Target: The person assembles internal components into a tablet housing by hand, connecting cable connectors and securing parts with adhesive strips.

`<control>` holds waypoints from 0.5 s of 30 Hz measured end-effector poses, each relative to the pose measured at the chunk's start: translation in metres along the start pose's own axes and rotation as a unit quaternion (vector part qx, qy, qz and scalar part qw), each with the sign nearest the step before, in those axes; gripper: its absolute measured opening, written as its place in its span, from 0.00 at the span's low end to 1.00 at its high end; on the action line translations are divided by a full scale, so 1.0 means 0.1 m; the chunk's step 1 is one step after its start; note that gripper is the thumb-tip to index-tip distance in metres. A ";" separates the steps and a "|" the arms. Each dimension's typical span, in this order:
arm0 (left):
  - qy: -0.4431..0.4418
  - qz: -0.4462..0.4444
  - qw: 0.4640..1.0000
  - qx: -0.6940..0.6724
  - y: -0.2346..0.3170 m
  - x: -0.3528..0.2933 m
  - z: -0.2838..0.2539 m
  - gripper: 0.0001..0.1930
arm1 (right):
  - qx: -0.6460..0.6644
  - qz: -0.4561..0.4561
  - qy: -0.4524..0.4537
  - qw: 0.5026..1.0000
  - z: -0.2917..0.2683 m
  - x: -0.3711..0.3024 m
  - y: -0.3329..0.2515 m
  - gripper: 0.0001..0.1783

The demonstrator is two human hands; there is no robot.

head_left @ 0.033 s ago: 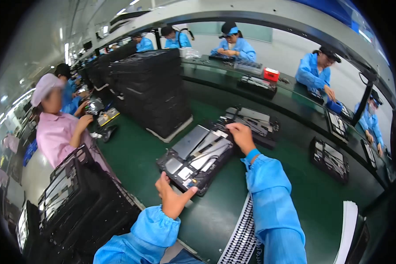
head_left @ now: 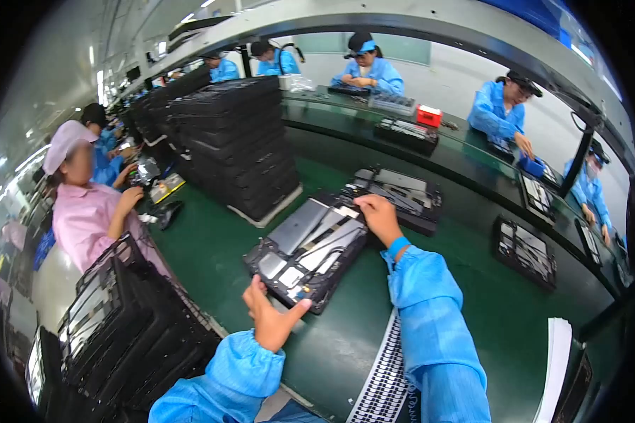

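Observation:
An opened tablet-like device point(head_left: 307, 243) lies in a black tray on the green bench, with a grey battery panel, white parts and dark ribbon cables showing. My left hand point(head_left: 269, 316) grips the tray's near corner, thumb along the near edge and fingers on the left side. At the far right corner, the thumb and fingers of my right hand point(head_left: 378, 215) pinch the edge. Just beyond it sits a second open device point(head_left: 402, 197) in a black tray, partly behind my right hand.
A tall stack of black trays point(head_left: 233, 141) stands at the far left. More trays with open devices point(head_left: 120, 324) pile up at the near left. A printed strip point(head_left: 384, 374) lies by my right forearm. A co-worker in pink point(head_left: 85, 218) stands left; others work across the bench.
The whole view has shifted slightly. Both my hands keep the same hold on the tray.

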State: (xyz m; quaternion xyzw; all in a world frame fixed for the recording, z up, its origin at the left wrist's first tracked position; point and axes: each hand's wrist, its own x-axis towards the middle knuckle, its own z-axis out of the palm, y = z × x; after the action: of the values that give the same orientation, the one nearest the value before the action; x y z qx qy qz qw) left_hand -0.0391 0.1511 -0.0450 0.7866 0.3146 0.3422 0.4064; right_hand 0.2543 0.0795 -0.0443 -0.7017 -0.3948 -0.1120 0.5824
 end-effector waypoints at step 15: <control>-0.389 0.184 0.863 0.265 0.14 3.05 1.79 0.36 | -0.456 0.420 -0.025 0.785 -0.73 0.05 0.21 0.30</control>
State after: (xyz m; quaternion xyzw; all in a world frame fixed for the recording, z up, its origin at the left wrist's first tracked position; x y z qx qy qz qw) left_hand 0.2791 0.3045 -0.0244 0.9775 0.0591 -0.0186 0.2017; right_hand 0.2945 0.0152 -0.0349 -0.9844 0.0215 -0.0061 0.1744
